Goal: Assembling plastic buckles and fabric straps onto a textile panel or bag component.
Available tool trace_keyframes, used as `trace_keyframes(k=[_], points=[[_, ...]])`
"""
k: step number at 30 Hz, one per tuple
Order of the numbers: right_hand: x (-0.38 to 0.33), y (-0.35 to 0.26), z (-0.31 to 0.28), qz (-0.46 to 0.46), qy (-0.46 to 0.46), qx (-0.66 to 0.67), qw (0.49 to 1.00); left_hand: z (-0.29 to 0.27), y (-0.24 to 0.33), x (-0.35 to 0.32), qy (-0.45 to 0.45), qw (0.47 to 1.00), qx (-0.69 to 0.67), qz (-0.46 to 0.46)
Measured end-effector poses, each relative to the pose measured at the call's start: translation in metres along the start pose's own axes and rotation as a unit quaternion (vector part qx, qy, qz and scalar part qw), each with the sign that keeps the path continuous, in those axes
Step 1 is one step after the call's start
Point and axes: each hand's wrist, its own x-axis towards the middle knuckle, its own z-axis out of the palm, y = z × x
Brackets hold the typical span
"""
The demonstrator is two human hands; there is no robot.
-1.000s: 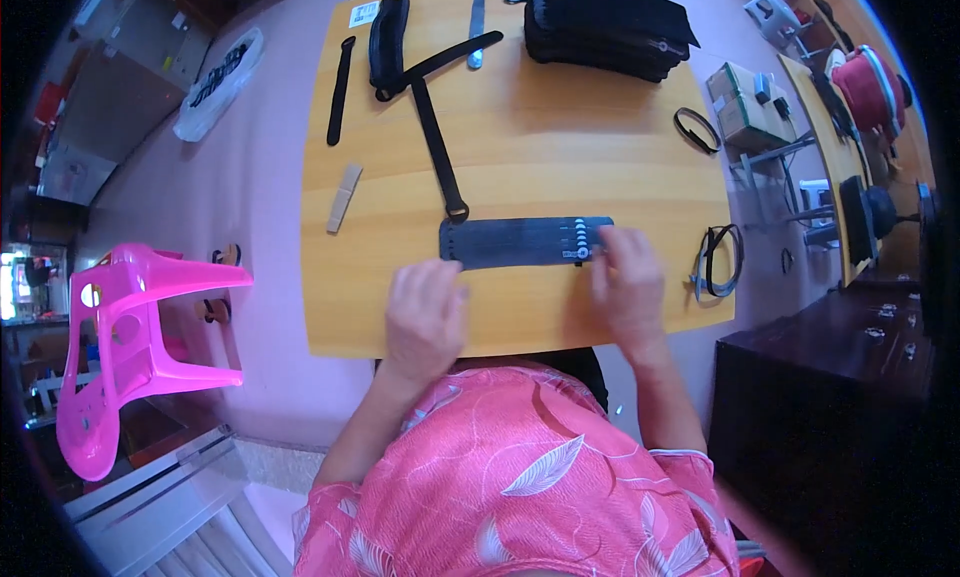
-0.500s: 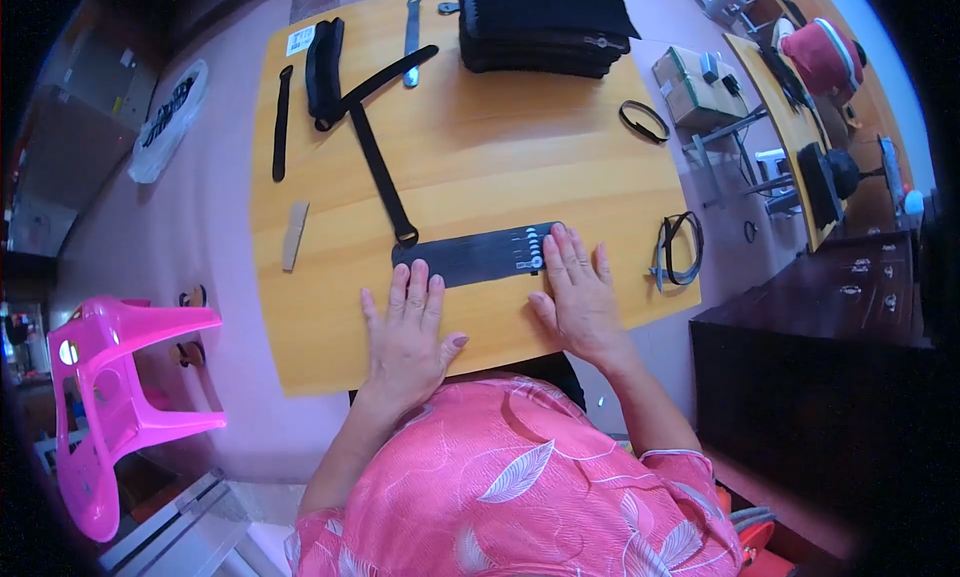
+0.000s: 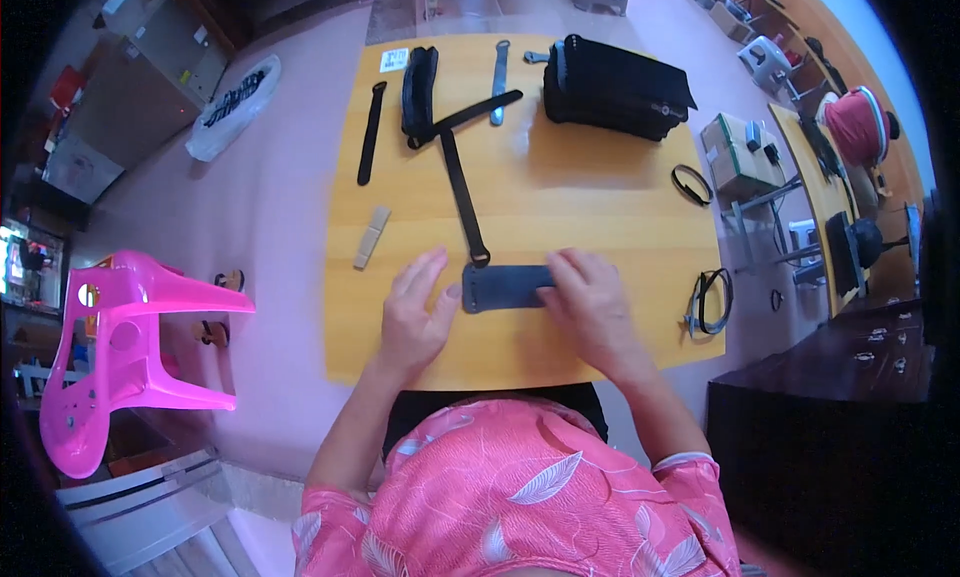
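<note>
Centre frame: left hand [image 3: 415, 317] flat, released, beside dark fabric strip [image 3: 505, 287] on counter [image 3: 600, 207]; right hand [image 3: 590, 312] pressing strip's right end. Apparently mid-fold or flattening; next likely calls for even pressure along strip.

A pink plastic stool [image 3: 130, 347] stands left of the wooden table [image 3: 600, 217].

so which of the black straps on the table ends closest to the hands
The long black strap running down the table's middle: its ringed lower end lies right above the dark flat piece both hands touch. The short black strap near the left edge lies far off.
</note>
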Motion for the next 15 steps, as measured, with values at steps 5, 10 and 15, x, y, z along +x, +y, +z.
trace_keyframes(k=[5, 10, 15], points=[[0.059, -0.037, 0.046, 0.036, -0.118, 0.087, 0.989, 0.009, -0.040, 0.062, 0.042, 0.995, 0.064, 0.063], [0.086, -0.034, 0.073, 0.094, -0.126, 0.066, 0.985, 0.020, -0.084, 0.126, 0.087, 0.980, 0.136, 0.119], [0.095, -0.026, 0.087, 0.109, -0.129, 0.039, 0.985, 0.036, -0.101, 0.172, 0.090, 0.947, 0.278, 0.132]])
